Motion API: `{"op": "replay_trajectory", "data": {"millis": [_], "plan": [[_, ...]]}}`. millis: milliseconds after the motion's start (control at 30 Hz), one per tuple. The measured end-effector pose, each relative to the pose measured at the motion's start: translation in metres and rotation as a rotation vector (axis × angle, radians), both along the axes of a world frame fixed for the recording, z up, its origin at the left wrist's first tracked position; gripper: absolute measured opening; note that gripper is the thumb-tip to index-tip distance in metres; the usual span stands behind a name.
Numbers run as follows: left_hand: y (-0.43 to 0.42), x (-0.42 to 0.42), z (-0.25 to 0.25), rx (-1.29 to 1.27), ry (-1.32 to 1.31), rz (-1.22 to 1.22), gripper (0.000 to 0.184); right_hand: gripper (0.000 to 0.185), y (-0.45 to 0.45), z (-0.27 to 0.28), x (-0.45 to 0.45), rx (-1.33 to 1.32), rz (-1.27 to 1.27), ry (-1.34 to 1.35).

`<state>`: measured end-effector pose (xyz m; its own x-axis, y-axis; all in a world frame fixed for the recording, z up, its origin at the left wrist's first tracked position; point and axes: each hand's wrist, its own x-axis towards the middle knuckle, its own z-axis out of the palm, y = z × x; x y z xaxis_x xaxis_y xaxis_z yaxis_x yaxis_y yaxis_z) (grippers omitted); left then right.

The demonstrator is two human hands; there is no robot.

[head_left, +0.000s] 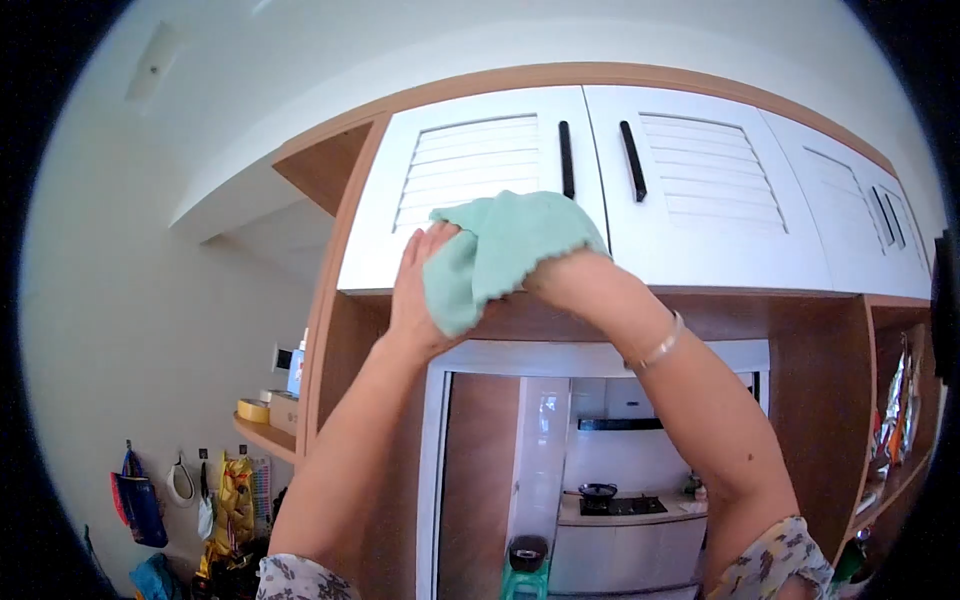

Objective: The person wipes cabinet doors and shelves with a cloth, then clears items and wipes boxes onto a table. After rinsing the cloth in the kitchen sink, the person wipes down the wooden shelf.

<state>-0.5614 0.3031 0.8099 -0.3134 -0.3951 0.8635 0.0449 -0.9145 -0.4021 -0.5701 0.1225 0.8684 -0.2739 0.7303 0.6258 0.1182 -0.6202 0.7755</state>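
Note:
A pale green cleaning cloth [520,235] with a scalloped edge is bunched between my two raised hands, in front of the white cabinet door [470,160]. My left hand [415,300] grips the cloth's left side; its fingertips show past the edge, and the cloth hides the rest. From the right, my right hand [565,280] holds the cloth, which drapes over its fingers and covers them. Just above the cloth is the door's black handle [567,160]. Whether the cloth touches the door, I cannot tell.
More white doors [715,180] with black handles continue to the right. Below is a doorway frame [432,480] opening to a kitchen with a stove [622,506] and a pan [598,491]. A side shelf [265,436] holds tape and boxes. Bags [143,500] hang on the left wall.

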Motion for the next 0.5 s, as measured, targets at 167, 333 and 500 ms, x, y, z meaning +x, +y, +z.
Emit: {"op": "replay_trajectory", "data": {"millis": [167,333,500], "plan": [[0.0,-0.017,0.0,0.058,0.042,-0.064,0.079,0.031,-0.055,-0.054,-0.029,0.075,0.347,-0.022],[0.0,-0.015,0.002,0.058,0.051,-0.095,0.085,0.035,-0.172,-0.045,0.001,0.405,0.292,-0.127],[0.0,-0.008,0.004,0.026,-0.009,-0.057,0.086,0.023,-0.235,0.014,0.005,0.688,0.096,-0.392]]}}
